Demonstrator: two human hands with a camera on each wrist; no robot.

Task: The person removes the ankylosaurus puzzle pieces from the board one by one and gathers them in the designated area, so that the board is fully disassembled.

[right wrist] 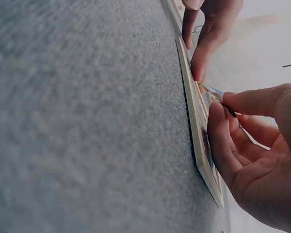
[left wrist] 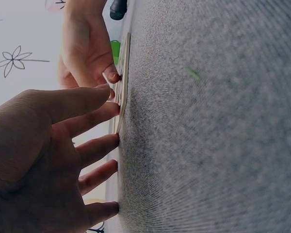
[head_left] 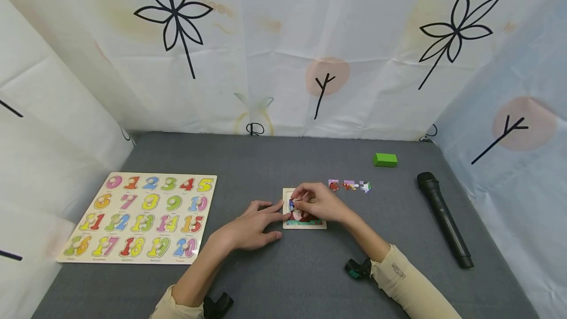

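A small wooden jigsaw puzzle board (head_left: 304, 226) with a pale frame lies on the grey table, partly filled with coloured picture pieces. My left hand (head_left: 252, 224) rests at its left edge, fingers spread and fairly straight, fingertips touching the frame and the cloth. Over the board, my right hand (head_left: 322, 203) pinches a puzzle piece (right wrist: 230, 110) between thumb and finger. That piece is tilted above the board; its picture is mostly hidden by the fingers. Three loose puzzle pieces (head_left: 350, 185) lie in a row beyond the board, to its right.
On the left lies a large wooden number board (head_left: 137, 220) with coloured numerals. A green block (head_left: 385, 160) sits at the back right, and a black microphone (head_left: 445, 220) lies along the right side. White printed cloth (head_left: 274, 38) hangs behind the grey table (head_left: 310, 279).
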